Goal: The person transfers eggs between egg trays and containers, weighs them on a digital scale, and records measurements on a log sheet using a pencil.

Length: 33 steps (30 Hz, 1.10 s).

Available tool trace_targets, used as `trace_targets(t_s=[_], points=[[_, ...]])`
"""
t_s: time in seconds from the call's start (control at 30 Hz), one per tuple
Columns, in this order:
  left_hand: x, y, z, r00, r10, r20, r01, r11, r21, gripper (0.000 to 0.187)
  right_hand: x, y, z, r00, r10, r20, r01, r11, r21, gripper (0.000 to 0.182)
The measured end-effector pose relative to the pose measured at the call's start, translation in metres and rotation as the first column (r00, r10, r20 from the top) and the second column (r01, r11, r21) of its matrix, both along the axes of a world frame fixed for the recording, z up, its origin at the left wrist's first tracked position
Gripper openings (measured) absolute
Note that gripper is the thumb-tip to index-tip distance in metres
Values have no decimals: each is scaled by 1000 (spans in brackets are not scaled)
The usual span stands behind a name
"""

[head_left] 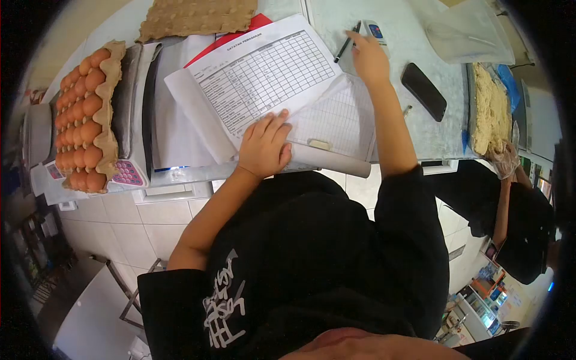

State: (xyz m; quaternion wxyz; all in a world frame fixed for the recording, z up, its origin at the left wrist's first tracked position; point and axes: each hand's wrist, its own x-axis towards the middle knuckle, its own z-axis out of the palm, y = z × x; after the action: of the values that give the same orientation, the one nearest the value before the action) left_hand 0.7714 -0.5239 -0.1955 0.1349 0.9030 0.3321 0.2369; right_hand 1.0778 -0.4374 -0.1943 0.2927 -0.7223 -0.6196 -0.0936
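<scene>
My left hand (264,144) lies flat, fingers stretched out, on the lower edge of a printed table sheet (270,72) with handwritten entries in its left columns. Beneath it are further gridded pages (342,117), with their lower edge curling over the table front. My right hand (370,60) reaches to the upper right of the sheets. Its fingers are apart, the tips at a black pen (345,48) lying on the table; I see no closed grip on it. Just beyond those fingers is a small white device (375,31) with a blue face.
A black phone (424,92) lies to the right. Further right, a person's gloved hand (505,161) touches a tray of pale dough-like food (489,111), near a clear plastic container (468,36). At left, a carton of brown eggs (84,123) stands by a scale (129,173). An egg tray (198,17) lies behind.
</scene>
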Motion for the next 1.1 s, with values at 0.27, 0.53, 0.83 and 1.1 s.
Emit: trace_targets(t_s=[0.27, 0.53, 0.83, 1.1], points=[[-2, 2, 0, 1000, 5, 6, -5, 1000, -21, 34, -25, -11, 22, -260, 349, -900, -104, 917, 385, 2], [-3, 1, 0, 1000, 3, 3, -3, 1000, -15, 35, -67, -19, 46, -155, 166, -974, -267, 942, 203, 6], [-2, 0, 0, 1000, 10, -3, -10, 1000, -5, 34, -94, -34, 11, 340, 315, -886, -636, 771, 30, 13], [-4, 1, -2, 999, 17, 36, -17, 1000, 5, 35, -123, -41, -16, 627, 416, -658, -581, 813, -40, 21]])
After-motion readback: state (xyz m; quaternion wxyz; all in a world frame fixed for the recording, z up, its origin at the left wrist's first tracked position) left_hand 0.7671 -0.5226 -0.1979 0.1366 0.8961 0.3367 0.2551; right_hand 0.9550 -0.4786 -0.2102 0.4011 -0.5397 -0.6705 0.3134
